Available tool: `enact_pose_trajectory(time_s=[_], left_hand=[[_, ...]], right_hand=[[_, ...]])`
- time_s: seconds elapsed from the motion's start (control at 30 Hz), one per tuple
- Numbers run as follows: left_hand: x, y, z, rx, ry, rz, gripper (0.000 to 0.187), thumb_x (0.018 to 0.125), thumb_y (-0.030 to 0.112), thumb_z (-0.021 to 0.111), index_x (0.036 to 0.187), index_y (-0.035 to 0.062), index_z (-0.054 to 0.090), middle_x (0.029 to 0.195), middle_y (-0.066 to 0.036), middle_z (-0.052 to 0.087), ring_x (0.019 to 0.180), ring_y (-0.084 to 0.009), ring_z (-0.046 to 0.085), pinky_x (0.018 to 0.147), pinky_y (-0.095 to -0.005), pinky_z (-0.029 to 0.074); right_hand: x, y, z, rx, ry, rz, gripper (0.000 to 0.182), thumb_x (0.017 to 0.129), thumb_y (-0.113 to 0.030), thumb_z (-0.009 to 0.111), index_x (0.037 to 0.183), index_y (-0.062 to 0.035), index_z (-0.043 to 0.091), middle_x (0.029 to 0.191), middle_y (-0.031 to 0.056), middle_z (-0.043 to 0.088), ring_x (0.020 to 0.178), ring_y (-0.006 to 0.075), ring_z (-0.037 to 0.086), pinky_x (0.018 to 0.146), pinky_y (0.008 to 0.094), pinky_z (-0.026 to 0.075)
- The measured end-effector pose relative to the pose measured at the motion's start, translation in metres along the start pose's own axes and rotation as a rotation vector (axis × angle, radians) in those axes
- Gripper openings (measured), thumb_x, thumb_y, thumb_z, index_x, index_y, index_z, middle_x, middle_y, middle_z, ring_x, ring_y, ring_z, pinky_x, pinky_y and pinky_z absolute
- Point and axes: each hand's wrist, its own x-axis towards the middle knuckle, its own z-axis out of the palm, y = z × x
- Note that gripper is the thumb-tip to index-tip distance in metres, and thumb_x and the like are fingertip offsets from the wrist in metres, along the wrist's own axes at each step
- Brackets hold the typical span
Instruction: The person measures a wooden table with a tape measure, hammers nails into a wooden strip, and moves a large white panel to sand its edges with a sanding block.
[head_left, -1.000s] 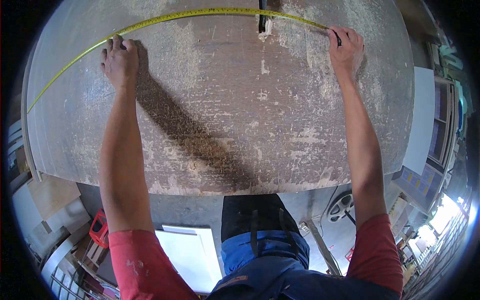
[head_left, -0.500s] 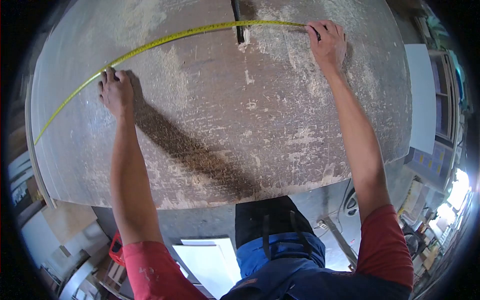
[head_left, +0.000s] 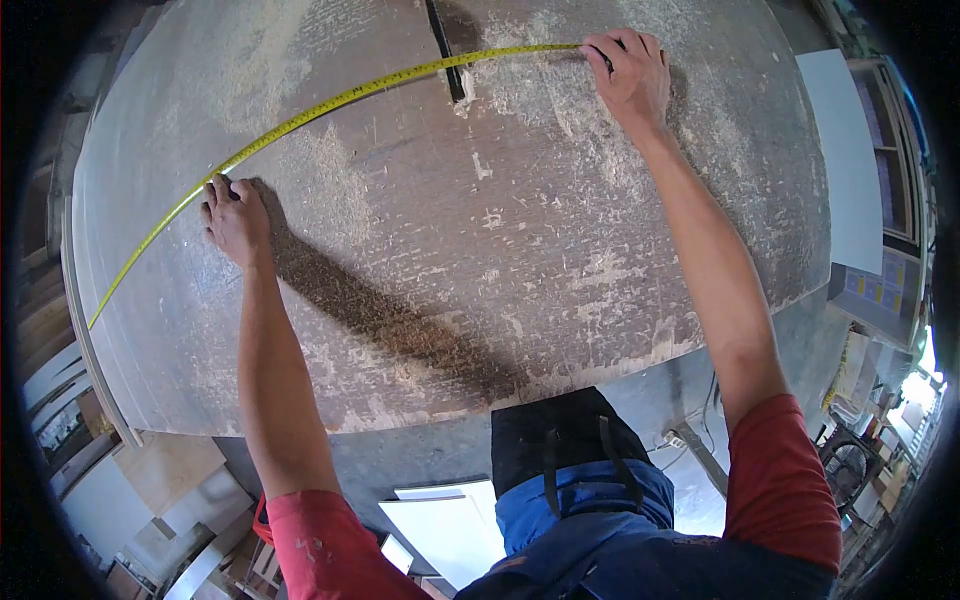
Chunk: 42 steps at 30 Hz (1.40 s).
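Note:
A yellow tape measure (head_left: pixel 345 98) stretches in a long curve over a worn wooden tabletop (head_left: pixel 450 230), past its left edge. At the tape's right end, my right hand (head_left: pixel 632 80) pinches it between thumb and curled fingers; a dark bit shows in the grip, too hidden to make out. My left hand (head_left: pixel 238 220) is closed near the left part of the tape, its fingertips on the blade's near edge. Between the hands, the tape crosses above a dark slot (head_left: pixel 445 50) in the tabletop.
Sawdust (head_left: pixel 420 335) is scattered over the tabletop. White panels (head_left: pixel 445 530) lie below its front edge. A white board (head_left: pixel 845 160) stands beyond the right side, with shelving (head_left: pixel 890 160) behind. Boards and offcuts (head_left: pixel 165 470) are at the lower left.
The camera view has shifted and turned slightly, so the tabletop and slot sit differently in frame. Both hands remain at the tape, the left one lower in the picture.

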Motion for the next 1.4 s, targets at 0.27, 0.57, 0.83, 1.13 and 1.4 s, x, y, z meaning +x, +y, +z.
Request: enact_pose_trajectory(time_s=[0.27,0.57,0.83,1.13,1.4], left_hand=[[-0.0002,-0.0001,-0.0004,0.005,0.015,0.017,0.053,0.093,0.035,0.039,0.139,0.0135,0.053,0.15,-0.009,0.044,0.137,-0.0362,0.04,0.113,-0.0494,0.027],[-0.0002,0.0011,-0.0022,0.005,0.01,0.004,0.054,0.092,0.035,0.039,0.14,0.0138,0.053,0.15,-0.009,0.044,0.138,-0.0353,0.039,0.114,-0.0481,0.027],[0.0005,-0.0028,0.0017,-0.001,0.013,0.011,0.053,0.092,0.034,0.039,0.14,0.0141,0.052,0.15,-0.009,0.044,0.138,-0.0336,0.039,0.114,-0.0505,0.025],[0.0008,-0.0024,0.0018,-0.009,0.017,0.01,0.055,0.091,0.035,0.04,0.14,0.0143,0.052,0.15,-0.009,0.043,0.138,-0.0339,0.038,0.113,-0.0496,0.026],[0.001,-0.0031,0.0021,-0.01,0.019,0.012,0.055,0.091,0.035,0.04,0.141,0.0151,0.051,0.15,-0.01,0.043,0.138,-0.0347,0.038,0.114,-0.0482,0.026]], right_hand=[[0.0021,-0.0013,-0.0011,-0.002,-0.007,-0.005,0.011,0.089,-0.026,0.068,0.097,-0.0202,0.073,0.099,-0.002,0.066,0.098,0.0243,0.057,0.085,0.0401,0.045],[0.0006,0.0036,0.0039,-0.021,0.023,-0.044,0.012,0.088,-0.026,0.069,0.098,-0.0208,0.073,0.1,-0.0018,0.066,0.099,0.0238,0.058,0.085,0.0401,0.045],[0.0004,0.002,0.005,-0.009,0.004,-0.007,0.013,0.087,-0.027,0.069,0.098,-0.0209,0.074,0.098,-0.0015,0.066,0.098,0.024,0.059,0.084,0.0395,0.047],[0.0007,0.0028,0.0058,-0.03,0.015,-0.021,0.013,0.086,-0.028,0.07,0.097,-0.022,0.074,0.097,-0.0034,0.066,0.096,0.022,0.059,0.083,0.0385,0.047],[0.0004,0.0023,0.0045,-0.048,0.015,-0.048,0.012,0.086,-0.027,0.071,0.096,-0.0224,0.074,0.095,-0.0036,0.066,0.094,0.0221,0.059,0.083,0.0383,0.046]])
